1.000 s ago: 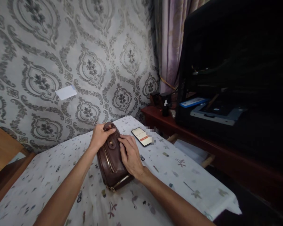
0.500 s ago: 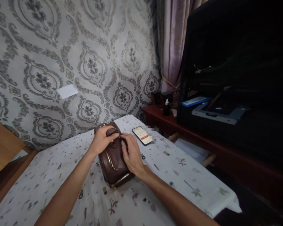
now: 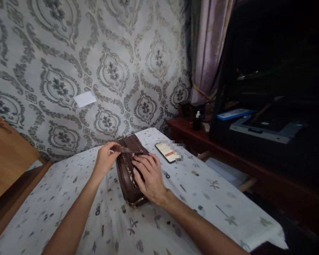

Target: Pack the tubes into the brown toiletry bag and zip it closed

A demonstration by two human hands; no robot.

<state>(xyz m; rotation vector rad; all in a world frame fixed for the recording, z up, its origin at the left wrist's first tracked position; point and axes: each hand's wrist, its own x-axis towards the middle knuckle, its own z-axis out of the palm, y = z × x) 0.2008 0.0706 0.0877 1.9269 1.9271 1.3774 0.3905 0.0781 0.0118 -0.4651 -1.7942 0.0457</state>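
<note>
A small brown leather bag (image 3: 128, 177) with gold zips lies on a table covered by a white patterned cloth (image 3: 202, 198). My left hand (image 3: 105, 159) pinches a thin brown strap or tab of the bag, stretched across its far end. Pressed on the bag's right side, my right hand (image 3: 149, 177) has its fingers curled at the zip near the top. A phone (image 3: 167, 152) with a lit screen lies on the cloth just right of the bag.
Patterned wallpaper with a white card (image 3: 84, 98) stuck on it is behind the table. A wooden panel (image 3: 7, 156) stands at the left. At the right, a dark red shelf (image 3: 196, 132) carries a small bottle (image 3: 196, 120) and a large black device (image 3: 268, 85). A purple curtain (image 3: 210, 53) hangs in the corner.
The bag has turned more onto its edge. My left hand moved from gripping the bag's top to pinching a strap pulled out across it. My right hand slid down along the zip.
</note>
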